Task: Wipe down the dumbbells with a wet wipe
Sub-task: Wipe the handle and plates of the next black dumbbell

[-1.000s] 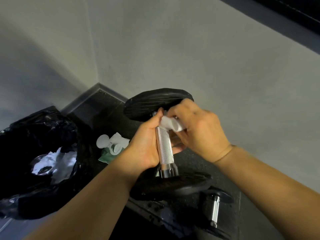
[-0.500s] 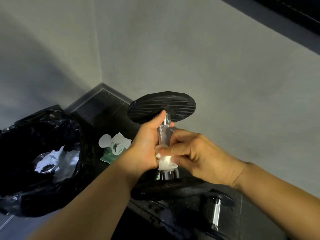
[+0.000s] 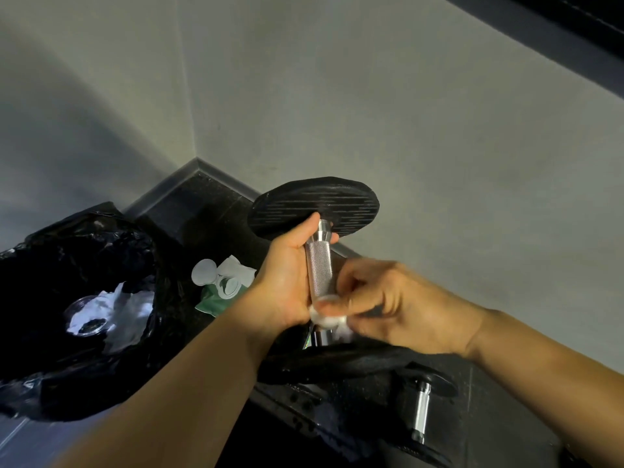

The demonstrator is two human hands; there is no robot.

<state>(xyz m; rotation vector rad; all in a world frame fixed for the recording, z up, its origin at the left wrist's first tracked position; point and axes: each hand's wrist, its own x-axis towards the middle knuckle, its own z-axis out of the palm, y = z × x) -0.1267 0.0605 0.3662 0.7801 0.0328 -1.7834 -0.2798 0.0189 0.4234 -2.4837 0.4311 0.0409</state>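
Note:
A dumbbell (image 3: 320, 268) with black round ends and a knurled silver handle is held upright in front of me. My left hand (image 3: 287, 278) grips the handle from the left, thumb up by the top black end (image 3: 314, 206). My right hand (image 3: 395, 305), blurred, pinches a white wet wipe (image 3: 329, 317) against the lower part of the handle. The bottom black end (image 3: 337, 364) lies partly under my forearms. A second dumbbell (image 3: 422, 412) stands lower right on the dark floor.
A black rubbish bag (image 3: 77, 258) stands open at the left with white used wipes inside. A green wet-wipe pack with a white lid (image 3: 219, 285) lies on the floor between bag and dumbbell. Grey walls meet in a corner behind.
My right hand slid the wipe from the top of the handle down to its lower part. The dumbbell's top end tilted up toward the camera. My left hand kept its grip.

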